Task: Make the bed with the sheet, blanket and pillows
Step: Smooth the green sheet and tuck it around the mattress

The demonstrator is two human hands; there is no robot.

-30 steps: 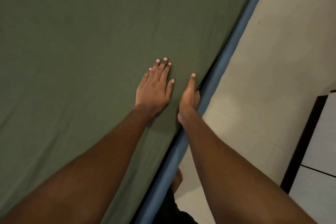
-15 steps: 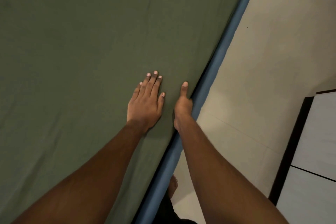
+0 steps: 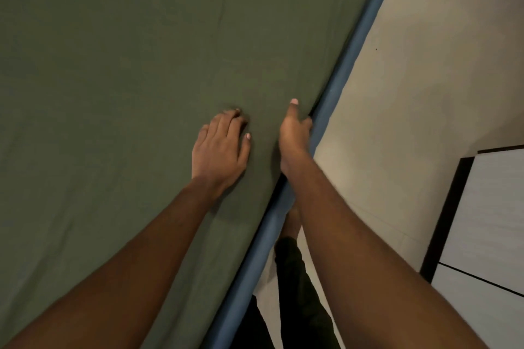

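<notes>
Two bare forearms reach up from the bottom edge. Between them, low down, a dark trouser leg (image 3: 295,278) and a foot (image 3: 292,221) stand on the floor (image 3: 425,79), just beside the blue rail (image 3: 351,65) of the bed.

The left hand (image 3: 219,147) rests on the green sheet (image 3: 127,79), near the bed's side edge. Its fingers lie together and bent, knuckles raised, tips dug into the cloth, where a small crease shows. The tips are blurred, so I cannot tell whether they pinch the sheet or only press it.

The right hand (image 3: 293,133) sits on the very edge. Its thumb lies straight along the top of the sheet, and its fingers go down over the edge into the gap by the rail. They are hidden there.

The sheet lies flat over the whole mattress, out to the rounded far corner. To the right stands a white cabinet (image 3: 487,207) with dark trim.
</notes>
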